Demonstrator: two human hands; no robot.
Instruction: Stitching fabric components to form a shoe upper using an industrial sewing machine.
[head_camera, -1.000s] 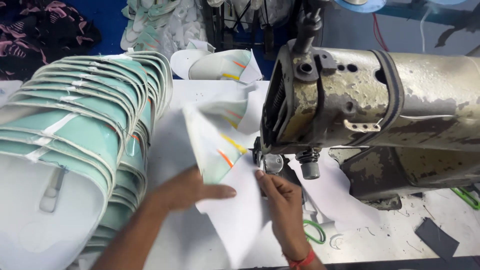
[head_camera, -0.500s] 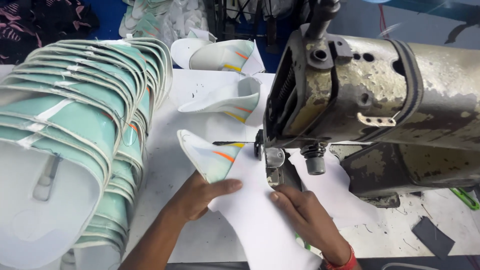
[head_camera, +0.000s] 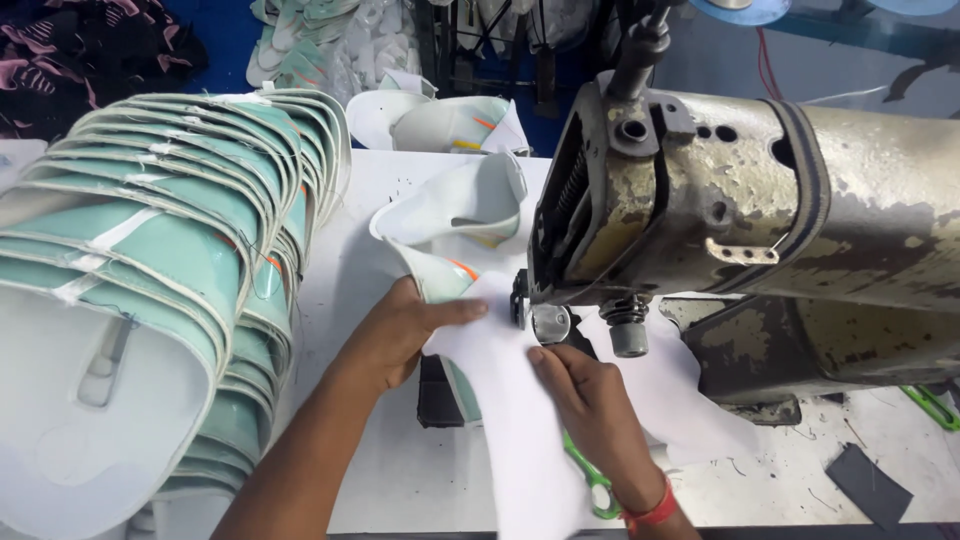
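Note:
My left hand (head_camera: 400, 335) presses flat on a white fabric piece (head_camera: 510, 420), thumb stretched toward the sewing machine's presser foot (head_camera: 548, 322). My right hand (head_camera: 585, 395) pinches the same white piece just below the foot, a red band on its wrist. The fabric runs under the head of the worn metal sewing machine (head_camera: 740, 210). Behind it a curled white and teal shoe upper (head_camera: 455, 225) with orange marks trails away from the needle. Where the needle sits is hidden by the machine head.
A tall nested stack of teal and white uppers (head_camera: 160, 290) fills the left of the white table (head_camera: 390, 470). Green-handled scissors (head_camera: 590, 480) lie under my right forearm. More uppers (head_camera: 440, 120) sit at the back. A dark patch (head_camera: 868, 485) lies at the right.
The view has shifted left. Both hands have pushed the white piece further under the foot, and the sewn upper has curled up higher behind the machine.

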